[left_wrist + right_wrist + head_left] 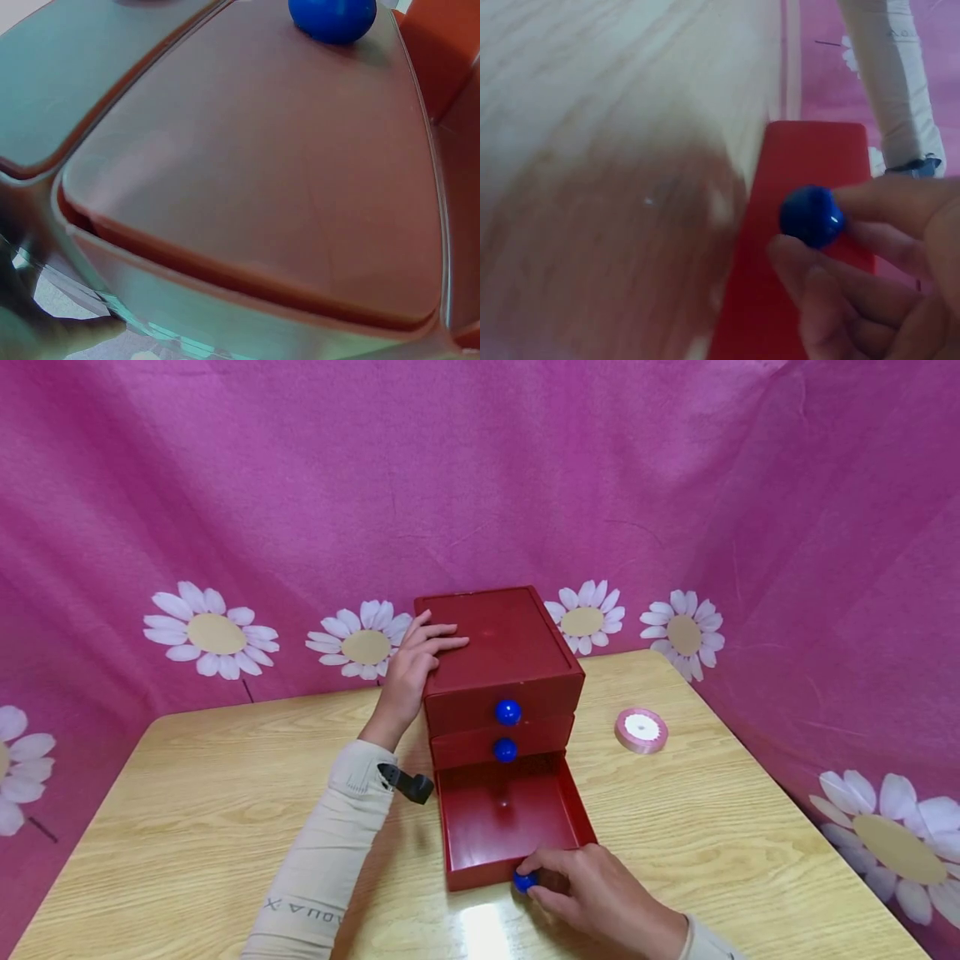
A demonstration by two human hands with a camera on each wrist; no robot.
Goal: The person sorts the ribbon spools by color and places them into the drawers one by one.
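A red drawer cabinet (495, 639) with blue ball knobs stands on the wooden table. Its bottom drawer (487, 831) is pulled far out, and nothing lies inside. My right hand (600, 889) pinches that drawer's blue knob (806, 216) between thumb and fingers. On the cabinet's top left edge rests my left hand (412, 672), fingers spread over the top. The upper knob (507, 712) and middle knob (506, 749) are untouched; the middle drawer (465, 747) sits nearly flush. Part of the left hand (52, 330) shows at the corner of the left wrist view.
A roll of pink ribbon (641, 731) lies on the table (720, 827) to the right of the cabinet. Behind and at both sides hangs a pink cloth (480, 477) with white daisies. A black strap (408, 783) is on the left wrist.
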